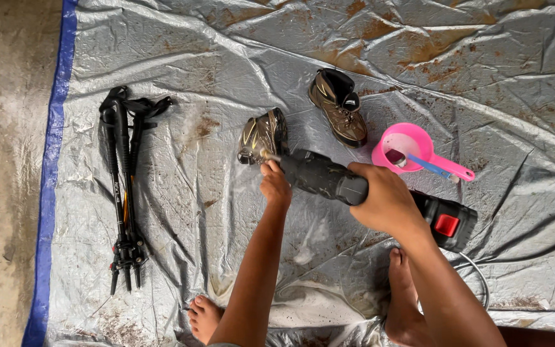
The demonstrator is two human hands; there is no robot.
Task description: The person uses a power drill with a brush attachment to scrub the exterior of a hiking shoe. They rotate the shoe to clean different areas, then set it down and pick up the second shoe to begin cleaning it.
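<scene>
Everything is sitting on a tarp [496, 77]; the tarp's left edge is bordering bare floor [1, 160]. Folded trekking poles [123, 186] are lying far left, running front to back, well apart from the rest. Near boot [263, 135] is lying mid-frame, just beyond the left hand [275, 185]. Second boot [338, 106] is sitting behind and right of it, apart. Scoop [412, 151] is sitting right of the second boot, with a brush [419, 164] resting in it. Spray gun [380, 196] is crossing in front of the scoop, nozzle end at the near boot, right hand [390, 202] wrapping its middle. Two bare feet [403, 299] are resting on the tarp's near edge.
</scene>
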